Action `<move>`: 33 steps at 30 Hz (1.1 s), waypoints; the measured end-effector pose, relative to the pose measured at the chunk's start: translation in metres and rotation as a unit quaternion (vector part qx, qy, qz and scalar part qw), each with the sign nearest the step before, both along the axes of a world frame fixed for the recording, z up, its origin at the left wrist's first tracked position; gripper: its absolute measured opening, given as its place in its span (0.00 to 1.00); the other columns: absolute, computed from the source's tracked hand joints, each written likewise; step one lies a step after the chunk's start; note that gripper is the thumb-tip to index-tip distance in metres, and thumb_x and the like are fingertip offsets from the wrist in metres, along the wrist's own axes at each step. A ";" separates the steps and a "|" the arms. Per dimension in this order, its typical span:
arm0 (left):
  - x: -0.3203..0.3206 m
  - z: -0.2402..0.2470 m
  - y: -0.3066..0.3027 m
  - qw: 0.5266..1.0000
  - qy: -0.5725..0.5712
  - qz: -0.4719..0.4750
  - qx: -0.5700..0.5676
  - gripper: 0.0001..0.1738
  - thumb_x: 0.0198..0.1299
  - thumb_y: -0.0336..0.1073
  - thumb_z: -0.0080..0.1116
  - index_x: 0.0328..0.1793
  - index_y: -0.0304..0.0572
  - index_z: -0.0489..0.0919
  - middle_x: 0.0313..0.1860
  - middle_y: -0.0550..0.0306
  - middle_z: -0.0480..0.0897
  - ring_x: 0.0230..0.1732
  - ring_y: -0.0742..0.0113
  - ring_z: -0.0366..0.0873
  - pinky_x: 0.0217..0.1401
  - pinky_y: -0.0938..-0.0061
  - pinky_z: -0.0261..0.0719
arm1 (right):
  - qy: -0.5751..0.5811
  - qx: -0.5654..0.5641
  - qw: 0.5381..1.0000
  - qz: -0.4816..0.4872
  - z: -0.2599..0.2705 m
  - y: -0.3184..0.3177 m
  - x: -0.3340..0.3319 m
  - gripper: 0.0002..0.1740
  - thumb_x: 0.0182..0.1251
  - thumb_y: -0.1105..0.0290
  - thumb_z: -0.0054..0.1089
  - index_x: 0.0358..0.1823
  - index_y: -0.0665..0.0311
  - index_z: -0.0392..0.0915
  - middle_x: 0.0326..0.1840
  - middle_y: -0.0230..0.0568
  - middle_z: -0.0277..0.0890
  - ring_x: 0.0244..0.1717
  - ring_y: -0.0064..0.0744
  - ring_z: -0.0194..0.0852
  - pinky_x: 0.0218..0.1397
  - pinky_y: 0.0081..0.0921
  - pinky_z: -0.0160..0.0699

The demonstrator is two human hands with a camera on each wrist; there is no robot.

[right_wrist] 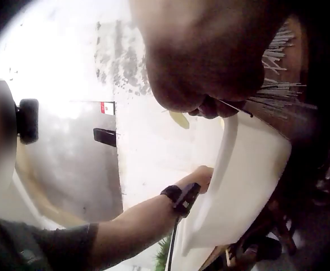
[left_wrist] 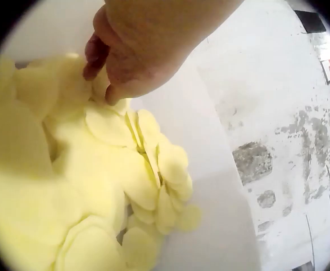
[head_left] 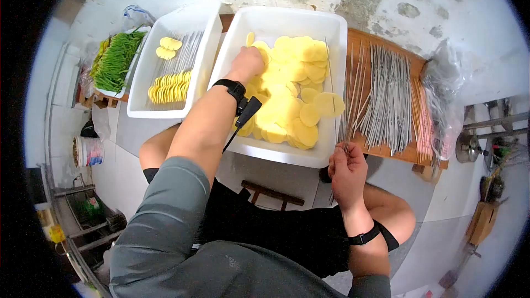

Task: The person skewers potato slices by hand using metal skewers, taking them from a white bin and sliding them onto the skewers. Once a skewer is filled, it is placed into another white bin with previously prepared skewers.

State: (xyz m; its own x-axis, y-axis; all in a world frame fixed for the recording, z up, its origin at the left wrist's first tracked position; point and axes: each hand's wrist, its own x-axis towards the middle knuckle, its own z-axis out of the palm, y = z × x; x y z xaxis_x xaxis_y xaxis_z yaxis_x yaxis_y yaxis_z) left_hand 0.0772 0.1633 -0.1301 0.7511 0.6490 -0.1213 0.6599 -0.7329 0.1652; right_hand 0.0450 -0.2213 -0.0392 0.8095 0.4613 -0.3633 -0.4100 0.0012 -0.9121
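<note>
My left hand [head_left: 247,64] reaches into the white tub [head_left: 222,58] of thin, round yellow potato slices [head_left: 279,102]. Its thumb and fingers pinch a potato slice [left_wrist: 101,86] at the edge of the pile in the left wrist view. Beside the tub's near right corner, my right hand [head_left: 349,174] grips a few thin metal skewers [head_left: 345,139] pointing away from me. One larger potato slice [head_left: 329,105] sits on a skewer above the tub's right rim. The right wrist view shows the right hand [right_wrist: 204,73] from behind, dark, with a skewer tip sticking out.
A second white tub [head_left: 142,96] at left holds loaded skewers and bare ones. Further left stands a tray of green vegetables [head_left: 117,60]. Many metal skewers [head_left: 388,96] lie on the wooden board at right, beside pink-ended sticks [head_left: 424,124] and a clear plastic bag [head_left: 446,77].
</note>
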 end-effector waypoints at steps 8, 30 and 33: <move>-0.005 0.052 -0.008 0.995 -0.004 -0.044 -0.085 0.23 0.51 0.41 0.63 0.43 0.24 0.79 0.42 0.35 0.82 0.43 0.43 0.81 0.49 0.60 0.78 | -0.024 -0.001 1.000 0.018 -0.003 0.000 0.002 0.06 0.71 0.71 0.51 0.41 0.67 0.71 0.24 0.27 0.68 0.23 0.14 0.61 0.25 0.14 0.61; -0.028 0.054 0.010 0.978 0.066 -0.197 -0.014 0.22 0.55 0.34 0.54 0.55 0.30 0.75 0.53 0.38 0.78 0.54 0.46 0.76 0.58 0.63 0.74 | -0.033 -0.014 0.999 0.025 0.002 -0.005 -0.004 0.08 0.71 0.70 0.52 0.42 0.69 0.71 0.25 0.27 0.69 0.24 0.14 0.62 0.26 0.15 0.63; -0.013 0.053 -0.016 0.975 0.131 -0.178 0.036 0.28 0.53 0.41 0.59 0.59 0.33 0.74 0.57 0.39 0.76 0.60 0.45 0.72 0.62 0.61 0.72 | -0.031 -0.008 0.999 0.025 0.003 -0.004 -0.005 0.08 0.71 0.70 0.52 0.43 0.68 0.71 0.25 0.27 0.68 0.25 0.14 0.62 0.27 0.15 0.63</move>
State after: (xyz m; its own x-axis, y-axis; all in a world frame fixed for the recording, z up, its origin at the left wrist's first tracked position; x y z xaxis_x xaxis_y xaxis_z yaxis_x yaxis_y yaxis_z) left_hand 0.0641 0.1468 -0.0768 0.8794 0.3674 -0.3029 0.3751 -0.9263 -0.0348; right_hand 0.0402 -0.2251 -0.0361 0.8066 0.4968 -0.3204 -0.3516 -0.0327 -0.9356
